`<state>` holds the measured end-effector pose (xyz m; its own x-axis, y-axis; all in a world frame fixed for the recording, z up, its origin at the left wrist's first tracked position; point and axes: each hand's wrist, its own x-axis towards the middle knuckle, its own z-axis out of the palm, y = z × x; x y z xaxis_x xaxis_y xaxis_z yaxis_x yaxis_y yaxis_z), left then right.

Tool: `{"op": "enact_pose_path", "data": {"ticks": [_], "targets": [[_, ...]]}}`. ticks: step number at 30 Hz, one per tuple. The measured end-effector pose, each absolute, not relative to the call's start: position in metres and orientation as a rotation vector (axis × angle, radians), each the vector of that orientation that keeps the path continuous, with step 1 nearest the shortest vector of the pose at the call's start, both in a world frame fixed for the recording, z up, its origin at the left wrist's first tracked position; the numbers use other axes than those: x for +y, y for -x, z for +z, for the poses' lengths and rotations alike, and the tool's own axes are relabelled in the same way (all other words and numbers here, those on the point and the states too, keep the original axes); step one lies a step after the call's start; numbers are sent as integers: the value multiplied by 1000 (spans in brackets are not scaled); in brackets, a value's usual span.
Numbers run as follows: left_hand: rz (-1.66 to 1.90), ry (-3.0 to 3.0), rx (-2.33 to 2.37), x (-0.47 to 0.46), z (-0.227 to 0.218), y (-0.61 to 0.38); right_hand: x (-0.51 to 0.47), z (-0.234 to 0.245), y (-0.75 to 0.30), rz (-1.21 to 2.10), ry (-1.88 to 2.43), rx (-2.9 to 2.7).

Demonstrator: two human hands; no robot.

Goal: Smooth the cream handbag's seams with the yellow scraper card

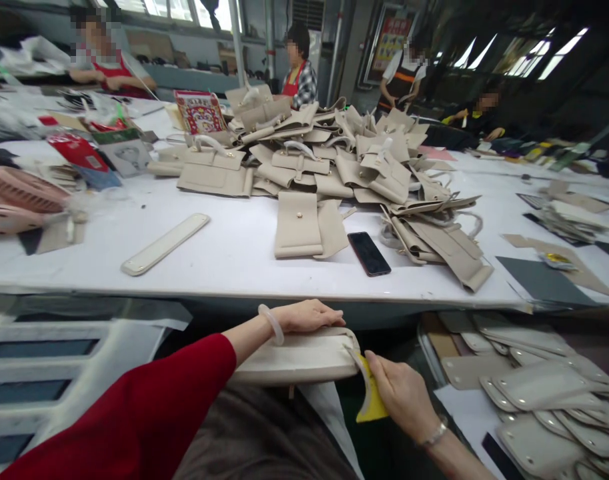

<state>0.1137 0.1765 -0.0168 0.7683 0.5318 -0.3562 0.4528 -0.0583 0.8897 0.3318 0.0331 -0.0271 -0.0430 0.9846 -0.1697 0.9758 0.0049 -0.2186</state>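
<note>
A cream padded leather-like piece point(304, 360) with rounded ends lies across my lap, just below the table edge. My left hand point(309, 315), a pale bangle at its wrist, rests along the piece's far edge with fingers stretched out. Between the thumb and fingers of my right hand point(407, 395) is a curved yellow cloth with a pale edge point(372, 400). The cloth's upper end meets the right end of the cream piece. On the table ahead lies a similar long cream strip point(167, 243) with rounded ends.
Beige handbags point(304, 157) are heaped on the white table point(224, 267). Closer are a folded bag point(301, 227) and a black phone point(369, 253). Stacked cream panels point(544, 400) lie at lower right. A pink basket point(24, 193) stands left. Several co-workers sit or stand beyond.
</note>
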Motion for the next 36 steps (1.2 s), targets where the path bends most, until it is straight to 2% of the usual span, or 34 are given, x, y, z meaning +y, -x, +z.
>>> {"op": "enact_pose_path", "data": {"ticks": [2, 5, 19, 30, 36], "targets": [[63, -1678, 805, 178, -17, -118, 27, -29, -341, 592, 2181, -1933], [28, -1657, 789, 180, -20, -125, 34, -27, -345, 596, 2245, -1814], [-47, -1444, 801, 191, -32, -133, 87, -17, -334, 367, 2309, -2209], [-94, -1460, 845, 192, -37, -136, 84, -17, -326, 266, 2351, -2354], [-3, -1458, 773, 192, -40, -139, 83, -17, -319, 201, 2379, -2408]]}}
